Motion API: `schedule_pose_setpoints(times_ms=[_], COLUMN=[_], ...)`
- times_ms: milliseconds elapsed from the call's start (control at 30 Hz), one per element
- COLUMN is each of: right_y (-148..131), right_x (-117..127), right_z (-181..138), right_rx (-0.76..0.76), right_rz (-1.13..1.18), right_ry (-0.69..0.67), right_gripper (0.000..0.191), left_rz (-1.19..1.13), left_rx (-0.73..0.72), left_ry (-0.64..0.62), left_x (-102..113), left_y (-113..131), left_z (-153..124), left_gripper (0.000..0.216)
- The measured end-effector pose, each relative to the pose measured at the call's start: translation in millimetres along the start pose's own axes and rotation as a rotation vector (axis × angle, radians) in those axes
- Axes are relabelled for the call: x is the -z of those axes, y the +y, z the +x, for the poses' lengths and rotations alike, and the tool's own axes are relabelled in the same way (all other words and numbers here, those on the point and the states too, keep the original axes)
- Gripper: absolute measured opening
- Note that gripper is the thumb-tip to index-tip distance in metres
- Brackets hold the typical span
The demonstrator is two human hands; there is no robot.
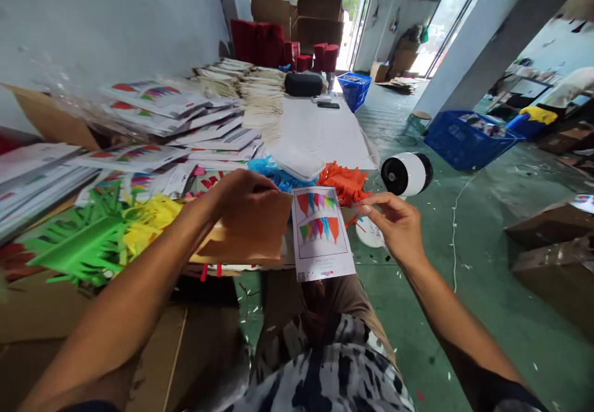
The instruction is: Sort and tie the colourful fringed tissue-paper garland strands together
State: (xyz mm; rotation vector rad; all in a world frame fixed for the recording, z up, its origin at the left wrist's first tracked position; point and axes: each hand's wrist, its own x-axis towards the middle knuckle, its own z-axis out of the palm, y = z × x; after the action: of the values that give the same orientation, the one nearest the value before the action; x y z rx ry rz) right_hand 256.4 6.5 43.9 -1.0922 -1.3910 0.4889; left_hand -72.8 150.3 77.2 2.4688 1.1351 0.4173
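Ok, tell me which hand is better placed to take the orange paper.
Probably the right hand: it is close beside the orange paper, while the left hand is farther off, at the brown cardboard.

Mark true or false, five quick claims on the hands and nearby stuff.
1. The left hand holds a brown sheet. True.
2. The printed card shows two multicoloured rows. True.
3. The printed card is left of the brown sheet. False: it is to its right.
4. Yellow fringe lies beside green fringe. True.
5. The yellow fringe is the one nearest the right hand. False: the red-orange fringe is.
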Motion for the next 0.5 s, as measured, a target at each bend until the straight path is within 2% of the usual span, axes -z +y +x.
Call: schedule_pose_setpoints(times_ms=[133,267,367,500], right_y=[38.2,66.7,85.9,107.2], right_x=[-18.8,-38.6,-56.1,-77.2], right_z=[14.7,19.5,13.1,-0.7], right_rx=[-0.154,-0.22,-0.265,-0.292], right_rz=[0.113,0.16,0.186,0.222], right_ry=[-0.038,0.048,0.115,0.222], right_gripper=[0.016,0.026,0.028,0.03], left_rz=[0.208,0.267,0.112,-0.002], left_rx=[-0.16,-0.203,-0.184,-0.085], left_ry=[-0.063,-0.009,0.051,0.087], left_x=[-24.7,-38.2,-44.8,-70.4], left_y=[-56.7,-86.0,-78.3,-35.7], left_z=[14.3,30.7,51.2,86.7], left_gripper=[0.034,0.03,0.037,0.057])
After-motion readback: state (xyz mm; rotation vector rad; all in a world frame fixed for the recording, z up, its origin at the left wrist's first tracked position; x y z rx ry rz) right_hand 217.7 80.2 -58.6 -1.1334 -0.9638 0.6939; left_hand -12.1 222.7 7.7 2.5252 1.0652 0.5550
